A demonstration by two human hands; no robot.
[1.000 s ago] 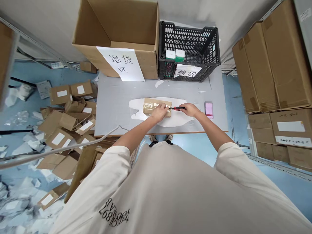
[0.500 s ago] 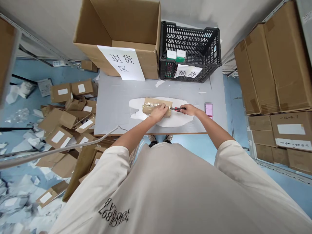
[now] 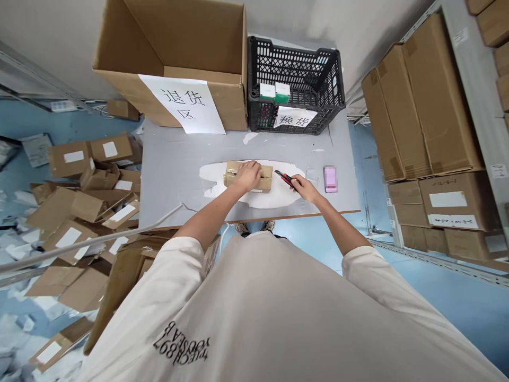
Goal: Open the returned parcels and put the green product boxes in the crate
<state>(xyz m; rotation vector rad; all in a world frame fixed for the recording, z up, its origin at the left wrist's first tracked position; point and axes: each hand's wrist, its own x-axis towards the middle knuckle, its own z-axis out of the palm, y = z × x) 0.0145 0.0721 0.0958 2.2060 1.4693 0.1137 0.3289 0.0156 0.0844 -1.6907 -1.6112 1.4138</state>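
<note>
A small brown cardboard box with clear tape lies on a white worn patch of the grey table. My left hand grips it from above, fingers bent over the top near the seam; the fingertips are partly hidden. In my right hand is a red and black utility knife, pointing up and left. Its tip is just off the box's right end, not touching it. A phone with a pink screen lies right of that hand.
At the table's back stand a large open carton with a paper sign and a black plastic crate holding small white-and-green boxes. Discarded cartons heap up at left. Boxes fill the right-hand shelf. A grey cable crosses the table's front left.
The knife has come away from the box's right end, and its tip now points up and left. My left hand has shifted from the box's front right towards its top middle. The view has shifted slightly.
</note>
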